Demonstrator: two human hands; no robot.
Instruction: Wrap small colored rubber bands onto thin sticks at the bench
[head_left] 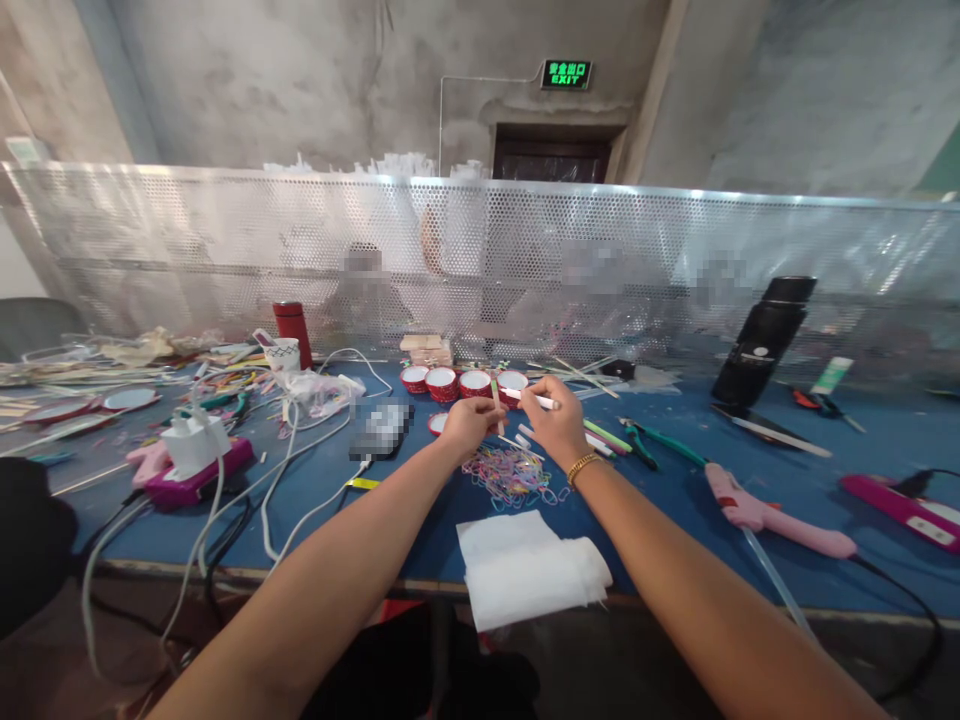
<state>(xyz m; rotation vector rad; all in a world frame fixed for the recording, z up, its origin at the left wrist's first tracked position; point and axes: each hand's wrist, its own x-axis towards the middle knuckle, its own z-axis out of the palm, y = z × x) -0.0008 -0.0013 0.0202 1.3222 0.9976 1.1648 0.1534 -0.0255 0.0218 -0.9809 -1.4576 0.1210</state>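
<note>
My left hand [471, 424] pinches a narrow flat wooden stick [496, 405], which stands nearly upright. In my right hand [556, 420] is a white marker pen [541, 401], held like a writing tool with its tip pointing left, close to the stick. Whether the tip touches the stick I cannot tell. Just behind my hands sit several red-rimmed round containers [441, 382] with white tops. Below them on the blue table [420, 520] lies a pile of coloured rubber bands [510, 475]. Nearer me, a folded white cloth or tissue [534, 572] hangs slightly over the table's front edge.
To the right lie green-handled pliers [667, 440], a pink glue gun [772, 512] and a tilted black bottle [765, 340]. On the left are a phone [382, 430], loose white cables, a purple power strip [199, 472] and a red flask [292, 333]. A perforated metal screen [637, 240] stands behind.
</note>
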